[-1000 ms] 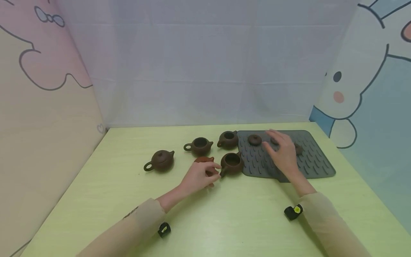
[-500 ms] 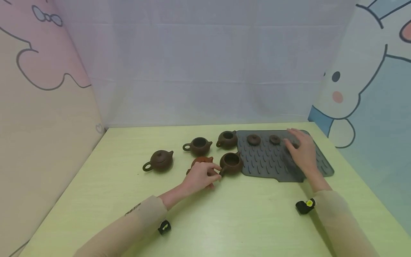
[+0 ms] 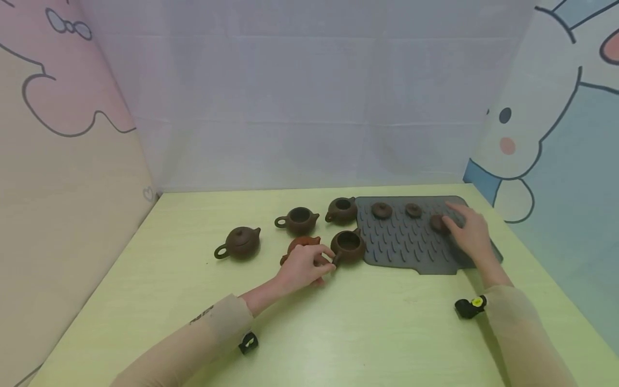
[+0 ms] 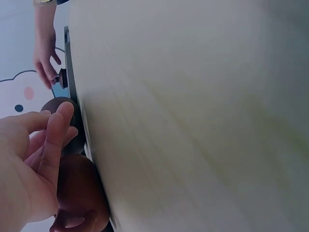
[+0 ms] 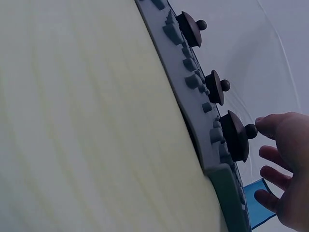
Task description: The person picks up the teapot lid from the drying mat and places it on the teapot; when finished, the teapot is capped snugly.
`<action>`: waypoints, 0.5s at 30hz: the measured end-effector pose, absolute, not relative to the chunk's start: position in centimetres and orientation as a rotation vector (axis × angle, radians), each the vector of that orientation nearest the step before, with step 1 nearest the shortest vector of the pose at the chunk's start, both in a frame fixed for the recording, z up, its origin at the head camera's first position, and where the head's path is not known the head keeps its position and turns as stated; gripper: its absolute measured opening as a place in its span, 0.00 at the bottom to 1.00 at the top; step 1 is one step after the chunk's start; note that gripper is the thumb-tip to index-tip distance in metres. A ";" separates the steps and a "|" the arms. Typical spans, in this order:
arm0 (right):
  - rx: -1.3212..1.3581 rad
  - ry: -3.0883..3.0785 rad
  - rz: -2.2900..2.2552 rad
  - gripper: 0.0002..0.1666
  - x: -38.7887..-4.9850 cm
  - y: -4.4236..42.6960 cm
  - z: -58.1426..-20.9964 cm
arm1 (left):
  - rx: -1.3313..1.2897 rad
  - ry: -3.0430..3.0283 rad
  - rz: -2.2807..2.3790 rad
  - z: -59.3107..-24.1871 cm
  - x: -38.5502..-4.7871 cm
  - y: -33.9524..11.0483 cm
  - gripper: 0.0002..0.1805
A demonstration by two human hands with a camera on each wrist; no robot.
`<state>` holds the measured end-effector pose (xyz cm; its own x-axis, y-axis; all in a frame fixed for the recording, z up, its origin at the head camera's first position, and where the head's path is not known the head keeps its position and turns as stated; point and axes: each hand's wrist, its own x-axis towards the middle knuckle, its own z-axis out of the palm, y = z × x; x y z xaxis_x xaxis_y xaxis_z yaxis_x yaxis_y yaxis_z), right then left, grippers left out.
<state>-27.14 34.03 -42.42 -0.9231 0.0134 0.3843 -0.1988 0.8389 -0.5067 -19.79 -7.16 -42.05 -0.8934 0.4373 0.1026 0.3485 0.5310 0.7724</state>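
In the head view my left hand (image 3: 302, 267) is at the handle of a dark, lidless teapot (image 3: 349, 243), and its curled thumb and fingertips appear to pinch it. The fingers hide part of the handle in the left wrist view. A reddish teapot (image 3: 303, 243) lies partly hidden behind that hand. My right hand (image 3: 471, 234) is above the grey mat (image 3: 398, 252), fingers spread, beside the nearest brown lid (image 5: 235, 137). In the right wrist view one fingertip is right at the lid's round knob, and the other fingers are apart from it.
Two more lids, one larger (image 3: 382, 210) and one smaller (image 3: 413, 210), sit on the mat. Two lidless teapots (image 3: 300, 220) (image 3: 343, 210) stand farther back. At the left is a teapot (image 3: 243, 242) with its lid on. A white curtain (image 3: 309, 107) hangs behind the table.
My right hand has moved rightward across the mat, past the middle lid, to the rightmost lid. My left hand stays at the teapot handle almost unmoved.
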 end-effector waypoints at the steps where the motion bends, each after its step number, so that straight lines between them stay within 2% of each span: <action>1: 0.135 -2.658 0.777 0.25 -27.1 34.0 -42.4 | 0.679 2.659 1.303 -42.0 -19.8 -7.1 0.09; 9: 0.137 -2.710 0.720 0.17 -27.1 34.0 -42.3 | 0.655 2.646 1.302 -42.0 -19.7 -7.1 0.08; 15: 0.082 -2.735 0.721 0.17 -27.2 33.8 -42.5 | 0.659 2.645 1.298 -41.9 -19.7 -7.1 0.08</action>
<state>-27.15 33.84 -42.50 -0.9501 0.0238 0.3110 -0.1326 0.8717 -0.4717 -19.66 -7.06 -41.86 -0.8977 0.4334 0.0798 0.3283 0.5369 0.7771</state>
